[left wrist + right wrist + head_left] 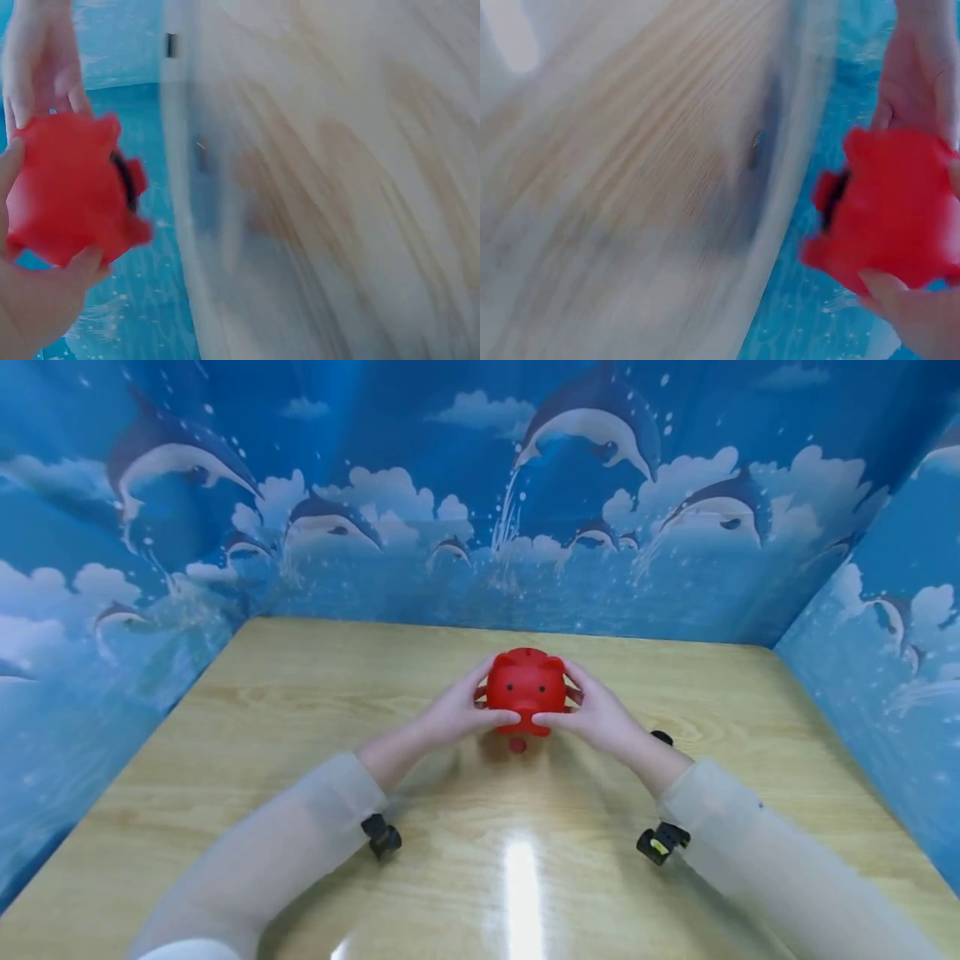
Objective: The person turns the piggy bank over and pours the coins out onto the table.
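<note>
A red piggy bank [527, 681] with two ears, dark eyes and a snout faces me over the table. My left hand [472, 706] grips it from the left, thumb across its lower front. On the other side my right hand [592, 710] holds it in the same way, the two thumb tips close together. Both wrist views show the piggy bank [71, 191] raised off the tabletop, with a black part on its underside. Its far side is hidden by the hands. A small dark red round spot [517, 745] shows on the table just below it.
The glossy wooden table [337, 668] reflects a bright strip of light near its front. Blue dolphin-print sheets [420, 577] hang behind the table and along both sides. A small black device [381, 837] sits at the left wrist, another black device [663, 842] at the right.
</note>
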A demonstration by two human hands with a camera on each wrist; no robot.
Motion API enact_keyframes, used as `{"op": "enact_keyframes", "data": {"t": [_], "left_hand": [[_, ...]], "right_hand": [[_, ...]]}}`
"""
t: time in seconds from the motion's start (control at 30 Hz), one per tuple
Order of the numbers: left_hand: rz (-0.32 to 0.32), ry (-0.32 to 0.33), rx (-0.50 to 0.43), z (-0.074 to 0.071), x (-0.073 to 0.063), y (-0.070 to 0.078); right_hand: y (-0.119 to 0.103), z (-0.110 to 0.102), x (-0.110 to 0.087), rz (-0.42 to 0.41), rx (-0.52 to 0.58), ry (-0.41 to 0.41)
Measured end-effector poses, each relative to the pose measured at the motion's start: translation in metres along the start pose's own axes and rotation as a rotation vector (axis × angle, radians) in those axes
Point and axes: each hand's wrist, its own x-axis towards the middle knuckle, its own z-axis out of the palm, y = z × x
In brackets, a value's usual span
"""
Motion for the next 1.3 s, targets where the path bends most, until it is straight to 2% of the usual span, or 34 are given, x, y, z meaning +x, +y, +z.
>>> {"op": "enact_keyframes", "data": {"t": [0.2, 0.33, 0.43, 0.5, 0.67, 0.73, 0.8, 0.87, 1.0, 1.17, 1.3], "left_hand": [[0.070, 0.025, 0.023, -0.0006, 0.0016, 0.0067], [0.036, 0.010, 0.054, -0.0010, 0.0031, 0.0089], [-0.026, -0.034, 0.044, 0.0009, 0.0034, 0.0071], [-0.041, -0.044, 0.025, 0.0019, 0.0031, 0.0057], [0.099, 0.001, 0.033, 0.0010, 0.0041, 0.0075], [0.087, 0.000, 0.048, 0.0007, 0.0046, 0.0083], [0.025, -0.013, 0.052, 0.0011, 0.0039, 0.0082], [-0.005, -0.019, 0.040, 0.0015, 0.0031, 0.0075], [0.047, 0.022, 0.039, 0.0014, 0.0028, 0.0073], [0.034, 0.056, 0.044, 0.0010, 0.0007, 0.0063], [0.079, 0.078, 0.044, 0.0031, 0.0013, 0.0053]], "right_hand": [[-0.0047, -0.0031, -0.0005, -0.025, -0.004, 0.026], [-0.0026, -0.0036, 0.0003, 0.005, 0.016, 0.007], [0.0010, -0.0032, -0.0008, 0.034, 0.026, -0.005], [0.0030, -0.0022, -0.0020, 0.021, 0.031, -0.001], [0.0024, -0.0005, -0.0030, -0.082, 0.028, 0.058], [0.0021, -0.0013, -0.0025, -0.075, 0.023, 0.048], [0.0021, -0.0017, -0.0024, -0.044, 0.024, 0.019], [0.0023, -0.0015, -0.0029, -0.029, 0.004, 0.000], [0.0015, 0.0001, -0.0025, -0.069, -0.023, 0.037], [0.0031, 0.0037, 0.0008, -0.094, -0.001, 0.029], [0.0035, 0.0045, 0.0007, -0.123, -0.036, 0.059]]}}
